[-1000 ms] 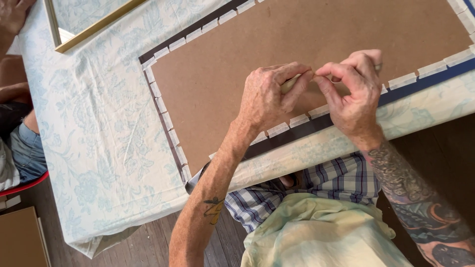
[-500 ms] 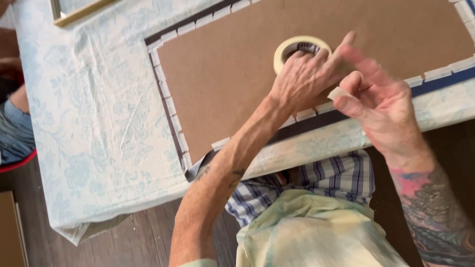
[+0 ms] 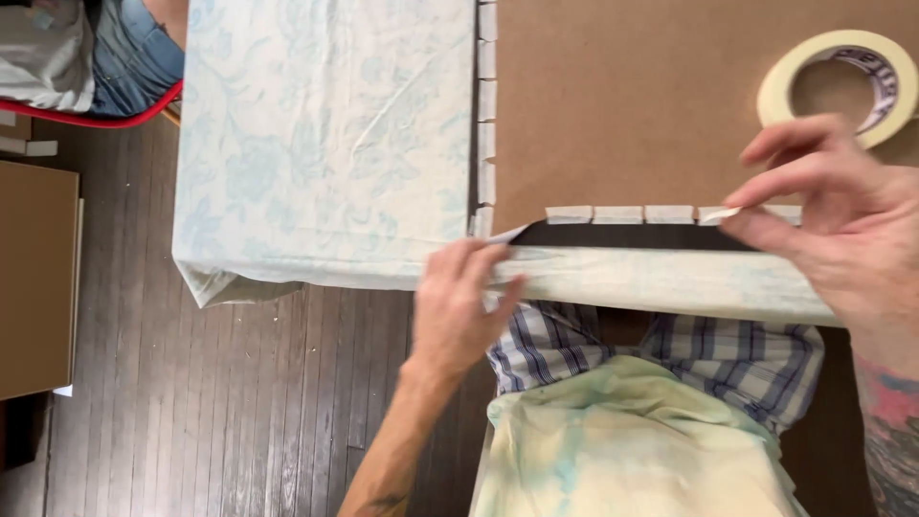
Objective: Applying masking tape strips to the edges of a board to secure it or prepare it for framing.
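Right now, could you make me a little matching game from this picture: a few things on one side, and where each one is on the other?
Things:
1. roll of masking tape
2. left hand
3. right hand
4. cardboard box

Places:
A. on the dark wooden floor, beside the table
B. at the table's near edge, by the corner of the brown backing board
C. lying flat on the brown backing board
D. fingers pinching one end of a stretched strip of tape

Pairs: 1-C, 2-B, 3-D, 4-A
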